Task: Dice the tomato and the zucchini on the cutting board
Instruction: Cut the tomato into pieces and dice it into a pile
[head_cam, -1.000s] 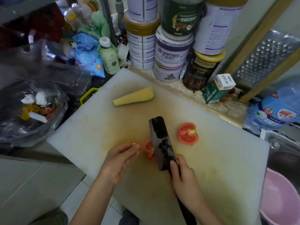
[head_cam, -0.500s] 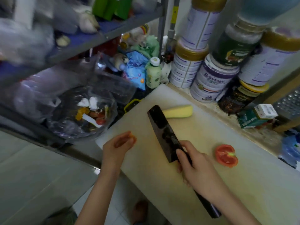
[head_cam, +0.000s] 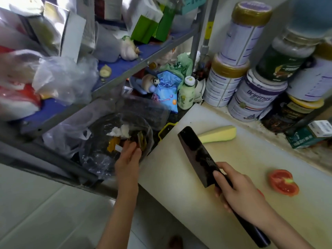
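A white cutting board (head_cam: pixel 179 186) fills the lower right. On it lie a pale green zucchini wedge (head_cam: pixel 217 136) at the far side and a tomato half (head_cam: pixel 283 182), cut face up, at the right. A sliver of red tomato (head_cam: pixel 260 192) peeks out behind my right hand. My right hand (head_cam: pixel 239 189) grips the handle of a black cleaver (head_cam: pixel 197 155), whose blade is raised above the board and points away to the left. My left hand (head_cam: pixel 128 157) reaches off the board's left edge over a waste bag (head_cam: pixel 100 159), fingers stretched forward, with nothing visible in them.
Stacked tins and jars (head_cam: pixel 251 97) line the wall behind the board, with a green-and-white carton (head_cam: pixel 310 133) to the right. A small bottle (head_cam: pixel 186 94) and blue packet (head_cam: pixel 167 90) stand at the far left corner. A cluttered metal shelf (head_cam: pixel 125 69) rises over the waste bag.
My left hand carried a small tomato piece off the board leftward and now hangs over the waste bag. The cleaver lifted off the tomato. The camera swung left.
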The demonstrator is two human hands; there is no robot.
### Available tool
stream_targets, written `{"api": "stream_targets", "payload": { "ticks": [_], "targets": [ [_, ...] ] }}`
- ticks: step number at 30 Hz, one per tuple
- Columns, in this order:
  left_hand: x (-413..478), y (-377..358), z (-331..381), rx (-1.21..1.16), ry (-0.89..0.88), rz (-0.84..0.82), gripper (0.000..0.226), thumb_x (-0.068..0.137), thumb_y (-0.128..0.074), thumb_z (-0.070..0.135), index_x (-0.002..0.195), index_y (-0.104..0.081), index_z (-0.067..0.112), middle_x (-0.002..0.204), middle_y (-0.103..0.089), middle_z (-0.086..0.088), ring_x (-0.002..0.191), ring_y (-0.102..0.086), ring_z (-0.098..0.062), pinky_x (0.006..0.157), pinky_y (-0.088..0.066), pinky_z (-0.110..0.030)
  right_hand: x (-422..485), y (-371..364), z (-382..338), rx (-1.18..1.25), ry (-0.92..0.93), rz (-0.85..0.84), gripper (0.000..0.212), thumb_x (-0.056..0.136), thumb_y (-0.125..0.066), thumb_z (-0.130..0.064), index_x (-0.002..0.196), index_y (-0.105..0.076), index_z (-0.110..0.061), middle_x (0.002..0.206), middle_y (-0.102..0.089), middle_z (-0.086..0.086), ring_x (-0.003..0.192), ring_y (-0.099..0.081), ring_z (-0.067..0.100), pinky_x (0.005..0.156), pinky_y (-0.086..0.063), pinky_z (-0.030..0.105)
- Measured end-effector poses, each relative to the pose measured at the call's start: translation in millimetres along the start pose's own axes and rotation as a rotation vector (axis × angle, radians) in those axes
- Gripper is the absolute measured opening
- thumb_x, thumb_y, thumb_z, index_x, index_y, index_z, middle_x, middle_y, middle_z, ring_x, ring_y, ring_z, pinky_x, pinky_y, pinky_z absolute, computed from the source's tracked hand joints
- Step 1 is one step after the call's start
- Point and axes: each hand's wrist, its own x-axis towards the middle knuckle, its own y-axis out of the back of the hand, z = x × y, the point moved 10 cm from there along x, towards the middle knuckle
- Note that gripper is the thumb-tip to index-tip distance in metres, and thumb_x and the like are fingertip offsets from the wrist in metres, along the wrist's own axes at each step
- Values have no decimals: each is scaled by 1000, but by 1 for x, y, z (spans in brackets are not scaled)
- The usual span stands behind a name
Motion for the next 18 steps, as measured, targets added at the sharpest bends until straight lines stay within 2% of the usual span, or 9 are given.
{"api": "stream_targets", "payload": {
  "ticks": [2, 4, 5, 7, 12, 14, 16, 18],
  "targets": [
    [-4, -3, 4, 23, -45, -13, 36, 95, -58, 5, 130, -60, 12, 145, -47, 7, 132, -43, -9, 106, -36, -20, -4, 6, 6, 20, -13, 26, 14, 100, -42, -24, 104, -53, -31, 63, -63, 8, 37, -50, 14, 41, -43, 22],
    [-10, -15, 8, 45, -79, -70, 29, 95, -59, 5, 117, -65, 23, 127, -59, 10, 117, -53, -6, 89, -41, -5, -8, 12, 15, 35, -31, 55, 14, 99, -43, -23, 103, -53, -31, 62, -63, 8, 37, -50, 17, 42, -43, 23],
    [-15, -24, 8, 59, -89, -113, 27, 94, -59, 5, 110, -66, 26, 115, -63, 12, 107, -58, -4, 79, -42, -2, -11, 16, 20, 39, -42, 71, 14, 99, -43, -23, 103, -53, -32, 62, -63, 7, 37, -51, 18, 42, -43, 23],
    [-25, -45, 9, 127, -130, -207, 25, 94, -60, 7, 108, -65, 28, 108, -65, 13, 100, -60, 2, 74, -44, -2, -17, 24, 30, 50, -64, 105, 14, 99, -44, -24, 104, -53, -32, 63, -63, 8, 38, -52, 19, 43, -43, 24],
    [-54, -107, 4, 363, -282, -475, 36, 94, -59, 5, 104, -59, 39, 109, -63, 16, 93, -58, 9, 75, -44, -5, -44, 50, 62, 105, -139, 226, 18, 98, -47, -18, 99, -56, -33, 61, -61, 13, 38, -52, 20, 41, -42, 24],
    [-72, -138, -9, 461, -306, -622, 38, 93, -61, 7, 106, -54, 43, 110, -61, 15, 95, -59, 6, 77, -47, -9, -58, 59, 78, 116, -186, 266, 20, 97, -48, -16, 99, -55, -35, 61, -63, 12, 38, -53, 20, 41, -42, 22],
    [-90, -167, -28, 577, -338, -764, 41, 91, -66, 12, 112, -50, 43, 116, -58, 11, 102, -58, -1, 87, -49, -18, -73, 68, 96, 134, -235, 298, 20, 97, -47, -16, 100, -54, -34, 62, -64, 10, 38, -52, 18, 41, -41, 21],
    [-113, -196, -52, 728, -381, -923, 53, 87, -72, 18, 130, -46, 36, 125, -51, 9, 116, -51, -7, 99, -43, -23, -91, 78, 116, 153, -282, 336, 21, 98, -47, -15, 102, -53, -35, 62, -64, 8, 38, -51, 17, 42, -41, 21]
  ]
}}
